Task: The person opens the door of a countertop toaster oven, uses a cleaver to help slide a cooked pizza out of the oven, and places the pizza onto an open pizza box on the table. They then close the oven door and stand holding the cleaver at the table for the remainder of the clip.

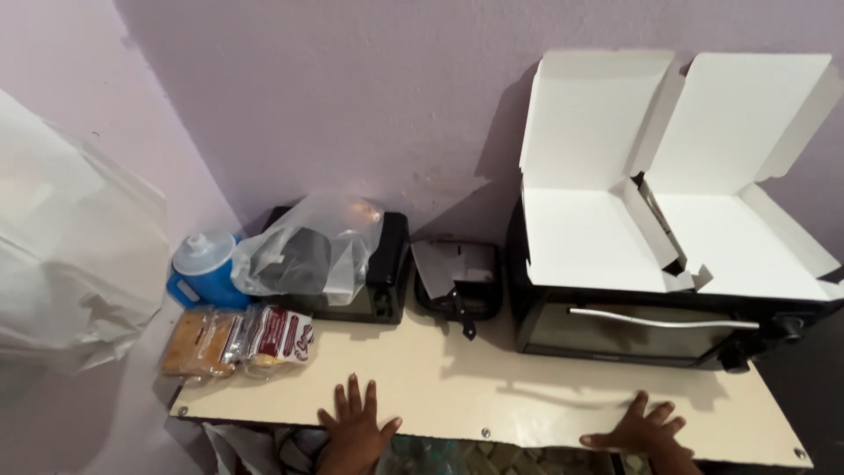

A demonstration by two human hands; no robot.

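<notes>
Along the bottom edge of the frame, my left hand [356, 428] and right hand [640, 430] rest open and flat, gripping nothing, on the cream shelf [492, 387] before the toaster oven [651, 330].

Place: home kitchen corner
Evidence: black toaster oven [651, 327], sandwich press [459, 280], packaged bread [237, 341] on narrow cream shelf [492, 396], lilac walls [369, 97]

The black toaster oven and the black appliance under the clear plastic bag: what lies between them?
Head view: a small black sandwich press, on the cream shelf.
</notes>
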